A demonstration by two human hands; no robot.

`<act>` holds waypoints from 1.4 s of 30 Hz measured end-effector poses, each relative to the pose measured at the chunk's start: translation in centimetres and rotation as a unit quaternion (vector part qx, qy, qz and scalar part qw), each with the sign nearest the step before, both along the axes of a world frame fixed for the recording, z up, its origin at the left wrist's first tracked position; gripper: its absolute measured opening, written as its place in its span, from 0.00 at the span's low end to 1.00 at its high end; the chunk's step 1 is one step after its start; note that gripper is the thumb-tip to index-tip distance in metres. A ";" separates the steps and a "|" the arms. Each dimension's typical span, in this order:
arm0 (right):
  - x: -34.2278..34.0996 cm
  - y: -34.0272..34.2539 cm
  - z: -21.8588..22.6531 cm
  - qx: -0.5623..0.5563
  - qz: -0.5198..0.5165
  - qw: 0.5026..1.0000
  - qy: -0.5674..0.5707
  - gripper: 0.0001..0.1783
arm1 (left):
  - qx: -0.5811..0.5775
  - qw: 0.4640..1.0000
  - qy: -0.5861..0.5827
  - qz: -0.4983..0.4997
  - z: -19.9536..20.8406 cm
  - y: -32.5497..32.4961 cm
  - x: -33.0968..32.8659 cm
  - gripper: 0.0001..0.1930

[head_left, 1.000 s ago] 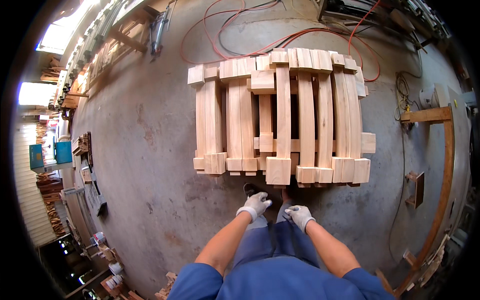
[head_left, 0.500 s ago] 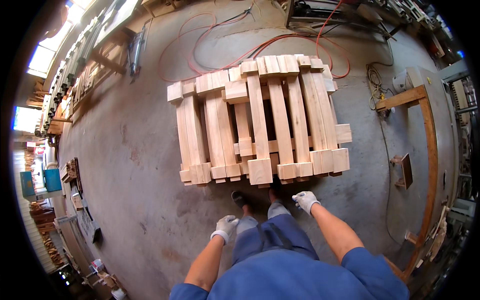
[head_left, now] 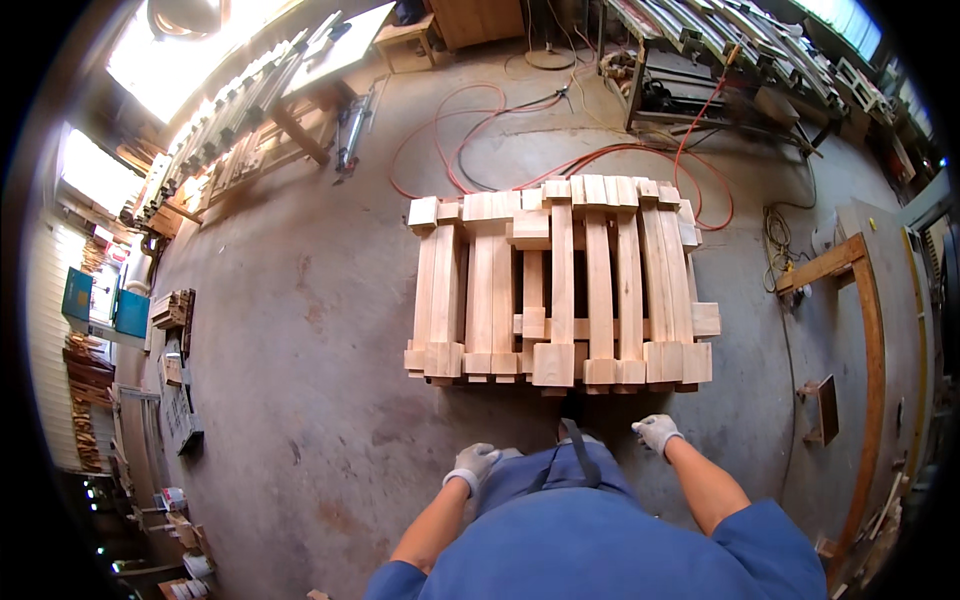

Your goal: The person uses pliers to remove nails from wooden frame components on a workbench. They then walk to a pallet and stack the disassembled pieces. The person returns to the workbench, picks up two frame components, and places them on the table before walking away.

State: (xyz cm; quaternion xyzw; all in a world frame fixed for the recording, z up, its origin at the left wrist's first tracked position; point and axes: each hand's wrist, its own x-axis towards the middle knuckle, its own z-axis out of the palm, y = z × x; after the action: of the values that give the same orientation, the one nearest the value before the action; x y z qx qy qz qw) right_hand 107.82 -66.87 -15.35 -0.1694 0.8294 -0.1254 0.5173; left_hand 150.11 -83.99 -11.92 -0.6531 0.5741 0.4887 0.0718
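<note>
A stack of pale wooden pieces [head_left: 600,290] stands on the floor in front of me. Each piece is a long bar with thicker blocks at its ends, and most lie side by side pointing away from me. My left hand [head_left: 475,464], in a white glove, hangs beside my left thigh with its fingers curled in. In a matching glove, my right hand [head_left: 657,433] is held off to the right, just short of the stack's near right corner. Its fingers are curled too. Neither hand touches the wood, and nothing shows in either.
Red and black hoses [head_left: 590,155] loop over the floor behind the stack. On the right is a brown wooden frame [head_left: 868,340] with a small stool-like wooden piece [head_left: 822,408] near it. A rack with metal bars [head_left: 690,40] stands at the back right, and a bench [head_left: 340,45] at the back left.
My view has tilted up, so more of the far end of the room shows. The stack sits lower and further right in the picture. Both hands stay off the wood.
</note>
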 end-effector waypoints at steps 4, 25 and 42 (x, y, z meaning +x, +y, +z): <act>2.0 6.1 -3.1 0.014 0.003 1.000 0.006 0.19 | 0.037 0.997 0.069 0.022 -2.3 -0.8 1.3 0.25; 11.9 13.9 -0.4 0.033 0.584 0.804 0.101 0.19 | 0.178 0.970 -0.163 -0.032 -4.3 24.7 28.7 0.26; 10.5 12.0 3.3 -0.001 -0.011 0.996 -0.088 0.14 | 0.041 0.980 0.008 0.196 -1.3 23.1 15.4 0.15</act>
State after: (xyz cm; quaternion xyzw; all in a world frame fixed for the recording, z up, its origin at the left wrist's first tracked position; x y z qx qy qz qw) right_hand 118.35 -54.90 -12.07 -0.1492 0.7821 -0.1467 0.5869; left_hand 165.48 -60.87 -13.20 -0.7456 0.4150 0.5214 -0.0038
